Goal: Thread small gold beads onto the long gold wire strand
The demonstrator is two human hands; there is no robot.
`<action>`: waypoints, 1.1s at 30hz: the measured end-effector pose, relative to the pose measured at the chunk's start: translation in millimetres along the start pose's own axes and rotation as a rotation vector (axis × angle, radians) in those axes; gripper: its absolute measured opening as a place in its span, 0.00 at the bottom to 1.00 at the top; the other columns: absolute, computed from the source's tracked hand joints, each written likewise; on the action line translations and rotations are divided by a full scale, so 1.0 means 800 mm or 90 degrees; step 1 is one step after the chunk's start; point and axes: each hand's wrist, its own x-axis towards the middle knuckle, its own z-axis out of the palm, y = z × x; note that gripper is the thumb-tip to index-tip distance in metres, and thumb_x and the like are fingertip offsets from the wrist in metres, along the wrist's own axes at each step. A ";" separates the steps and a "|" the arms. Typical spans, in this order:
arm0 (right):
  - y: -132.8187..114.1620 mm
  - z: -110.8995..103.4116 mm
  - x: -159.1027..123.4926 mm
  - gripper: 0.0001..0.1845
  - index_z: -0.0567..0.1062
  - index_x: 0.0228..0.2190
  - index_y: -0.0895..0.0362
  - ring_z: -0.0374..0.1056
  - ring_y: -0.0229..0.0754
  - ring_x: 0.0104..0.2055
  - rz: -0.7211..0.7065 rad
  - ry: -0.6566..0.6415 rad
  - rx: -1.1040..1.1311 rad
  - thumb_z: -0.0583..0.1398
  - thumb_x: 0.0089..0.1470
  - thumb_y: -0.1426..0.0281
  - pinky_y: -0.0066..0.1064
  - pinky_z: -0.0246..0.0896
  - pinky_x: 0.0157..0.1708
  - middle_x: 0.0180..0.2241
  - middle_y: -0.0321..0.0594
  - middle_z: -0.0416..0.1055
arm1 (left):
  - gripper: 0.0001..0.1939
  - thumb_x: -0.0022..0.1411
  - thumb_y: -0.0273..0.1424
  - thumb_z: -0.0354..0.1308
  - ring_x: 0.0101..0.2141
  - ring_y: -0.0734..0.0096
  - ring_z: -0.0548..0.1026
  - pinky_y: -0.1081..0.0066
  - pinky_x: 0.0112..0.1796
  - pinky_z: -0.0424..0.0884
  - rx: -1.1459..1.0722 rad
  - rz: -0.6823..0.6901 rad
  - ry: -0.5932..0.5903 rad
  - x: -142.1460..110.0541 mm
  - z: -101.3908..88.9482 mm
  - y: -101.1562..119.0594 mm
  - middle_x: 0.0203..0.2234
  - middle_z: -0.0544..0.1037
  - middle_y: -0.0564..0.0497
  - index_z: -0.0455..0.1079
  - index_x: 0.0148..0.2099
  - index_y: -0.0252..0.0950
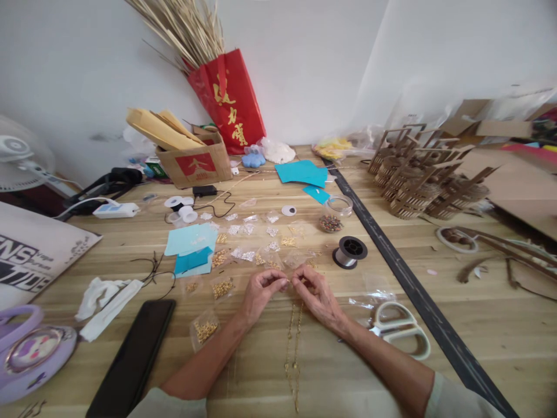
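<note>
My left hand point(263, 291) and my right hand point(318, 296) meet above the middle of the table, fingertips nearly touching. Both are closed in a pinch, with a tiny gold bit between them that is too small to make out fully. From under the fingers a thin gold chain point(288, 348) runs down toward me in two strands, with small beads or links along it. Close by lie small clear bags of gold findings point(223, 287), more gold pieces in a bag point(205, 331) and silver findings point(248, 255). A spool of clear line point(350, 252) stands right of my hands.
White-handled scissors point(402, 331) lie by my right forearm, a black phone point(134, 354) by my left. Teal cards point(194, 261), a dish of mixed beads point(331, 223) and woven baskets point(413, 180) sit farther off. A dark strip point(391, 267) crosses the table.
</note>
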 end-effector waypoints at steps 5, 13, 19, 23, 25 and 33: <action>0.001 0.001 0.000 0.12 0.69 0.27 0.57 0.61 0.37 0.27 -0.012 -0.003 0.004 0.53 0.59 0.64 0.26 0.55 0.23 0.25 0.37 0.66 | 0.08 0.47 0.33 0.66 0.25 0.73 0.71 0.74 0.31 0.67 -0.013 -0.002 0.001 -0.001 0.000 0.000 0.20 0.75 0.53 0.74 0.28 0.33; 0.004 0.001 0.000 0.12 0.70 0.28 0.57 0.63 0.37 0.28 -0.022 -0.013 0.017 0.53 0.59 0.65 0.26 0.56 0.24 0.26 0.38 0.68 | 0.08 0.45 0.31 0.67 0.26 0.72 0.73 0.73 0.32 0.69 -0.026 -0.010 0.008 0.000 0.001 0.000 0.22 0.77 0.52 0.74 0.28 0.33; 0.006 0.001 0.000 0.12 0.71 0.28 0.58 0.63 0.37 0.28 -0.017 -0.003 0.009 0.54 0.59 0.64 0.26 0.56 0.24 0.26 0.38 0.68 | 0.07 0.47 0.32 0.66 0.26 0.72 0.73 0.73 0.32 0.69 -0.021 0.002 0.006 0.000 0.000 0.001 0.21 0.77 0.53 0.75 0.28 0.33; 0.007 0.002 0.000 0.12 0.71 0.28 0.58 0.64 0.37 0.28 -0.012 -0.010 0.012 0.54 0.59 0.65 0.25 0.56 0.25 0.27 0.38 0.69 | 0.08 0.50 0.33 0.64 0.27 0.71 0.73 0.73 0.33 0.70 -0.016 0.009 -0.001 0.000 0.000 0.002 0.22 0.77 0.52 0.75 0.28 0.33; 0.007 0.002 0.000 0.12 0.71 0.29 0.58 0.64 0.37 0.29 -0.007 -0.015 0.015 0.54 0.59 0.65 0.26 0.57 0.25 0.27 0.38 0.69 | 0.09 0.51 0.34 0.63 0.27 0.71 0.73 0.72 0.33 0.70 -0.009 0.011 -0.003 -0.001 0.000 0.004 0.22 0.77 0.52 0.75 0.28 0.33; 0.002 -0.001 0.000 0.16 0.71 0.29 0.58 0.62 0.36 0.27 0.017 -0.030 0.015 0.52 0.60 0.62 0.26 0.55 0.25 0.26 0.37 0.68 | 0.09 0.52 0.34 0.62 0.27 0.72 0.72 0.73 0.33 0.69 0.013 0.031 0.005 -0.003 0.000 0.005 0.22 0.75 0.53 0.73 0.28 0.33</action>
